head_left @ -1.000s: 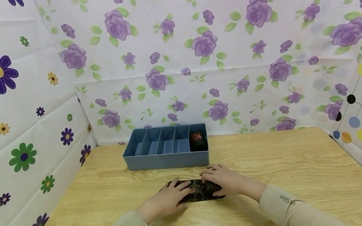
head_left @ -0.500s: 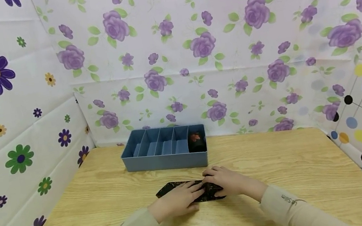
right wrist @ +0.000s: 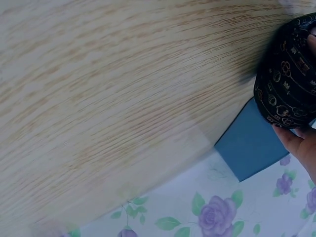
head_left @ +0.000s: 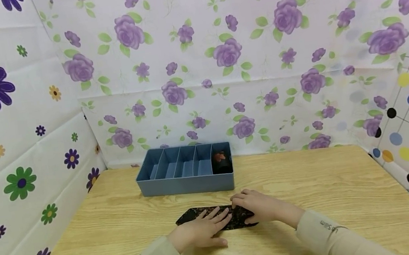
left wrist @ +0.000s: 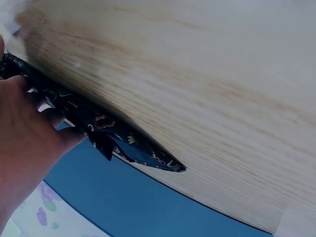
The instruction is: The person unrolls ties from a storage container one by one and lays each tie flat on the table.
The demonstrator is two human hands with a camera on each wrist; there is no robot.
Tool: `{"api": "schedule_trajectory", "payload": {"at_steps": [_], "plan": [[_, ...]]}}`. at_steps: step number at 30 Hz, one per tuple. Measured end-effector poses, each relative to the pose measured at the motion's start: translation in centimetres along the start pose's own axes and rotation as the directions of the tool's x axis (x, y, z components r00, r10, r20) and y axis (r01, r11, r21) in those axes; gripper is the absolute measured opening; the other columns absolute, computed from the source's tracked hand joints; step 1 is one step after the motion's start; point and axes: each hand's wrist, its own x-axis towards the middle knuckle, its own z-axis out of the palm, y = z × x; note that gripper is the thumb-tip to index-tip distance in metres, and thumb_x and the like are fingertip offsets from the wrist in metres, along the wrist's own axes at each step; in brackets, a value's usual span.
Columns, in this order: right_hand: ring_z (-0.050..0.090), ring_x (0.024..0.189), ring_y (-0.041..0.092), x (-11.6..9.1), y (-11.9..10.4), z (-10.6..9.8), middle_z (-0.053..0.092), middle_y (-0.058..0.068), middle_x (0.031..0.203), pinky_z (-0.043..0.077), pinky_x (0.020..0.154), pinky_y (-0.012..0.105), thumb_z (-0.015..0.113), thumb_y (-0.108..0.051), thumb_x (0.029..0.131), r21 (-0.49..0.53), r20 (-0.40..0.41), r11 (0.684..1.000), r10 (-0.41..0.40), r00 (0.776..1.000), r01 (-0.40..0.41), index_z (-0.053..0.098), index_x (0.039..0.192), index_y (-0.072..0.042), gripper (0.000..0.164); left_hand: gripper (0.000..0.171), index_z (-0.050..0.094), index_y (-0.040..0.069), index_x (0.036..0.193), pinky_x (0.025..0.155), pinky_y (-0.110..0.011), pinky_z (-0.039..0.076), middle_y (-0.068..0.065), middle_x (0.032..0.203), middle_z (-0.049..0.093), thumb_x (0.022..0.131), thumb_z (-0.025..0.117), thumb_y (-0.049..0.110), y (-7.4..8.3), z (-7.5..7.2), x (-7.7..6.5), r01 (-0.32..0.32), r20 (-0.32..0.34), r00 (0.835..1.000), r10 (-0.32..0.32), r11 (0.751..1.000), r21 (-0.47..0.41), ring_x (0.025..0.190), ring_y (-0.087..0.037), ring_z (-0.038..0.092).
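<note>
In the head view, a black necktie with a gold print (head_left: 238, 221) lies crosswise on the wooden counter (head_left: 320, 181), on the near side of a blue-grey divided organizer box (head_left: 186, 185). The left hand (head_left: 199, 232) rests on the flat part, fingers straight and spread, gripping nothing. The right hand (head_left: 258, 205) curls around the thick right end. The two hands are near each other but apart. The necktie should be light, soft and limp, with nothing to break; it looks smooth, so its layers could slip over one another under a slack hold. Flat pressure suits the long part. The box's front wall stands just beyond the right hand, leaving little room forward; to the left and right, the counter stretches well past the necktie. A dark roll with a red motif (head_left: 221, 162) sits in the rightmost compartment.

In the left wrist view, the pointed end (left wrist: 148, 149) runs out past the left hand, a small flap (left wrist: 101, 147) folded out along one edge. This end looks thin and would probably buckle if pushed lengthwise.

In the right wrist view, the rolled end (right wrist: 282, 86) is a rounded bundle with digits against two of its sides. Holding it around the outside seems best, since it would likely loosen if released. The box's corner shows near it, with the floral backdrop (right wrist: 261, 205) behind.
</note>
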Motion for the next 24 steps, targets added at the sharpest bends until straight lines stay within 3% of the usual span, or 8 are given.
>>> {"api": "schedule_trajectory", "payload": {"at_steps": [4,12,24], "plan": [[0.054,0.114,0.028,-0.3,0.4,0.1,0.054,0.01,0.131,0.049,0.094,0.04,0.076,-0.025,0.079,0.0,-0.015,1.0,-0.012,1.0,0.012,0.057,0.12,-0.011,0.047,0.07,0.014,0.029,0.153,0.118,-0.05,0.014,0.006,0.16,0.005,0.093,0.037,0.058,0.6,-0.3,-0.4,0.013,-0.014,1.0,-0.013,1.0,-0.003,0.148,-0.021,0.006],[0.056,0.105,0.027,-0.9,1.2,0.3,0.052,0.011,0.126,0.051,0.087,0.039,0.073,-0.028,0.083,-0.007,-0.006,1.0,-0.019,1.0,0.019,0.056,0.126,-0.012,0.049,0.069,0.014,0.025,0.153,0.117,-0.052,0.016,0.003,0.16,0.007,0.095,0.037,0.054,0.3,0.1,-0.3,-0.01,-0.065,0.998,0.011,1.0,0.007,0.148,-0.023,0.007],[0.055,0.101,0.023,-1.6,1.5,0.5,0.052,0.004,0.118,0.051,0.085,0.036,0.074,-0.03,0.082,0.025,-0.003,1.0,0.008,1.0,-0.008,0.057,0.12,-0.014,0.045,0.066,0.018,0.028,0.152,0.117,-0.052,0.019,0.005,0.159,0.012,0.095,0.041,0.052,0.2,0.1,-0.4,-0.003,-0.096,0.995,0.0,1.0,-0.024,0.147,-0.023,0.012]]}}
